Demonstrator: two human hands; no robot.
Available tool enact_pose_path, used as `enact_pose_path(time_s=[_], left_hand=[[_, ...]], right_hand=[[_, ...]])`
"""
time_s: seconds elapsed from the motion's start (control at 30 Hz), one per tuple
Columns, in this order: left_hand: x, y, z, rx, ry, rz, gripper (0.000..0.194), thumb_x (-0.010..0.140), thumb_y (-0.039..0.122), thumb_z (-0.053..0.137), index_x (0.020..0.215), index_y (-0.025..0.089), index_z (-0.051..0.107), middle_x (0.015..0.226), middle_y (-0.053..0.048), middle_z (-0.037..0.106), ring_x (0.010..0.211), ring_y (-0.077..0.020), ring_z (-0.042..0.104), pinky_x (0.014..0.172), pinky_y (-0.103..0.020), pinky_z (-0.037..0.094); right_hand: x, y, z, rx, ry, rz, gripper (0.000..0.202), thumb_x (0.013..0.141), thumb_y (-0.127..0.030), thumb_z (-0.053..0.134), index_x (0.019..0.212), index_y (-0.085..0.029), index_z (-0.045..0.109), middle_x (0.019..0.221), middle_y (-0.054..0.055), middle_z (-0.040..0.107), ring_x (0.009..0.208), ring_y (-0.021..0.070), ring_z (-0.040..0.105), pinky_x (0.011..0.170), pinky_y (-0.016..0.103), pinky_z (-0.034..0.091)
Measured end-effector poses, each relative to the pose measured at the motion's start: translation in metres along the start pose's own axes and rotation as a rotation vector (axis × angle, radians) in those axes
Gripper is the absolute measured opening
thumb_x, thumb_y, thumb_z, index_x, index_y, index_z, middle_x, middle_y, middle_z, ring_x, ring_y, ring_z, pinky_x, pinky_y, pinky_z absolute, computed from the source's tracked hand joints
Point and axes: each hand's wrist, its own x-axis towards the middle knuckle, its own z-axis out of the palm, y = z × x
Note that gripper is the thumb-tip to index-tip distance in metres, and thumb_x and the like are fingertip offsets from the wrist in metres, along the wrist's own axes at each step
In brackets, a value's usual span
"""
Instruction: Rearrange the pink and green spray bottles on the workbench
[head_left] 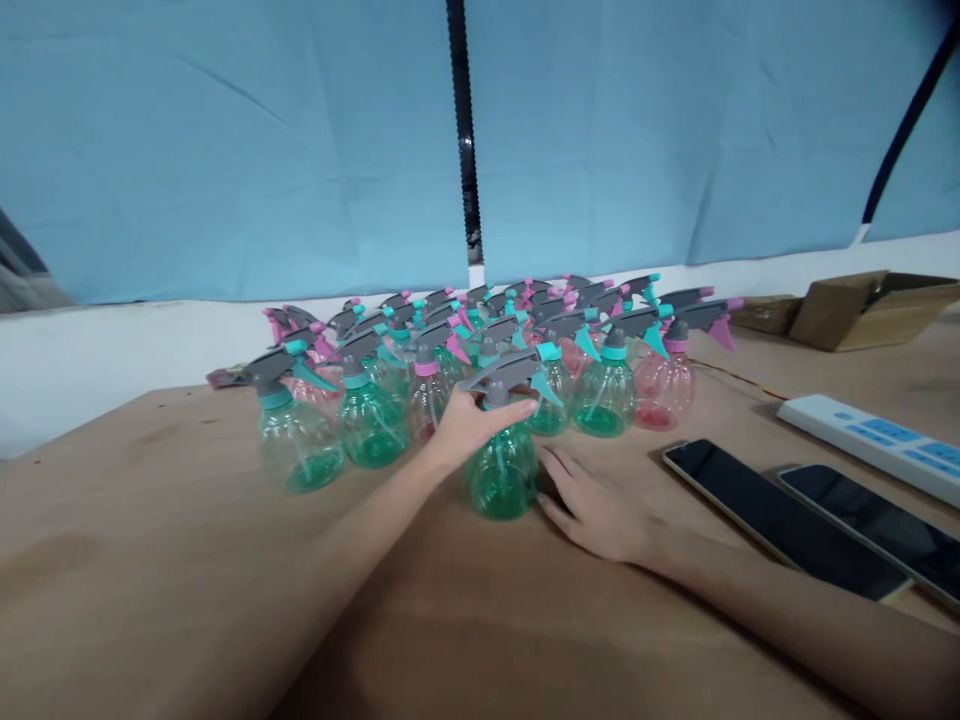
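Note:
A round green spray bottle [501,478] with a grey head and turquoise trigger stands upright on the wooden table, in front of the others. My left hand [474,428] is wrapped round its neck, just under the spray head, with the thumb across the front. Low on the bottle's right side, my right hand [600,505] lies near the tabletop with its fingers apart; whether the fingertips touch the bottle I cannot tell. Behind stand several more spray bottles, among them a green one [375,425] to the left and a pink one [664,390] to the right.
Two dark-screened phones [780,515] lie to the right. Beyond them is a white power strip [885,435] with a thin cable. An open cardboard box [862,315] sits at the back right. Blue sheeting [300,150] covers the wall behind the table [150,540].

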Motion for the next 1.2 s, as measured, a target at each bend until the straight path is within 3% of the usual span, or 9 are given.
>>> enact_pose_path(time_s=[0.13,0.23,0.43,0.57,0.67,0.77,0.97,1.2], left_hand=[[-0.013,-0.020,0.006,0.211,0.158,0.134,0.028,0.075,0.033,0.061,0.092,0.012,0.061,0.092,-0.009,0.066,0.088,-0.0224,0.060,0.081,-0.036,0.045],[-0.020,-0.033,0.008,0.384,0.213,0.238,0.029,0.079,0.032,0.057,0.100,0.012,0.055,0.097,-0.010,0.062,0.092,-0.0221,0.058,0.085,-0.037,0.044],[-0.024,-0.051,0.008,0.569,0.203,0.361,0.052,0.084,0.032,0.050,0.130,0.015,0.032,0.127,-0.016,0.042,0.122,-0.0250,0.039,0.101,-0.043,0.033],[-0.028,-0.059,0.008,0.676,0.183,0.328,0.067,0.087,0.032,0.046,0.140,0.018,0.008,0.141,-0.018,0.022,0.133,-0.0267,0.022,0.106,-0.046,0.025],[-0.029,-0.060,0.009,0.725,0.175,0.339,0.069,0.088,0.029,0.044,0.141,0.019,0.001,0.145,-0.018,0.014,0.135,-0.0262,0.014,0.108,-0.046,0.022],[-0.027,-0.060,0.008,0.746,0.189,0.379,0.065,0.088,0.024,0.044,0.141,0.018,0.005,0.145,-0.017,0.015,0.135,-0.0250,0.015,0.108,-0.045,0.022],[-0.026,-0.062,0.005,0.834,0.159,0.469,0.035,0.089,0.017,0.040,0.123,0.024,0.042,0.143,-0.010,0.018,0.134,-0.0254,0.020,0.105,-0.047,0.028],[-0.025,-0.061,0.007,0.935,0.124,0.454,0.043,0.086,0.023,0.048,0.128,0.022,0.039,0.144,-0.013,0.014,0.135,-0.0297,0.016,0.105,-0.049,0.027]], right_hand=[[-0.001,-0.003,-0.001,0.117,0.115,0.001,0.062,0.089,-0.025,0.032,0.143,-0.018,0.003,0.142,0.016,0.026,0.125,0.0277,0.037,0.097,0.048,0.039],[-0.001,-0.006,-0.004,0.147,0.176,-0.037,0.065,0.089,-0.024,0.033,0.143,-0.022,-0.003,0.145,0.014,0.019,0.128,0.0277,0.033,0.098,0.048,0.039],[-0.001,-0.010,-0.009,0.129,0.202,-0.148,0.062,0.088,-0.016,0.034,0.143,-0.029,0.011,0.150,0.005,0.003,0.131,0.0254,0.027,0.098,0.042,0.039],[0.000,-0.008,-0.008,0.079,0.143,-0.154,0.063,0.086,-0.014,0.035,0.143,-0.027,0.013,0.151,0.005,0.006,0.131,0.0236,0.028,0.099,0.041,0.039],[0.001,-0.004,-0.005,0.044,0.111,-0.151,0.063,0.086,-0.016,0.036,0.144,-0.023,0.012,0.150,0.005,0.010,0.134,0.0219,0.019,0.104,0.041,0.032],[0.001,0.000,-0.002,0.022,0.082,-0.136,0.062,0.086,-0.018,0.036,0.144,-0.019,0.013,0.150,0.005,0.012,0.135,0.0203,0.014,0.107,0.041,0.026],[0.002,0.005,0.003,-0.019,0.003,-0.084,0.059,0.087,-0.024,0.037,0.143,-0.015,0.020,0.149,0.005,0.017,0.136,0.0195,0.013,0.109,0.040,0.022],[0.002,0.006,0.005,-0.036,-0.024,-0.076,0.055,0.088,-0.028,0.035,0.140,-0.011,0.026,0.146,0.010,0.026,0.134,0.0201,0.019,0.109,0.041,0.022]])
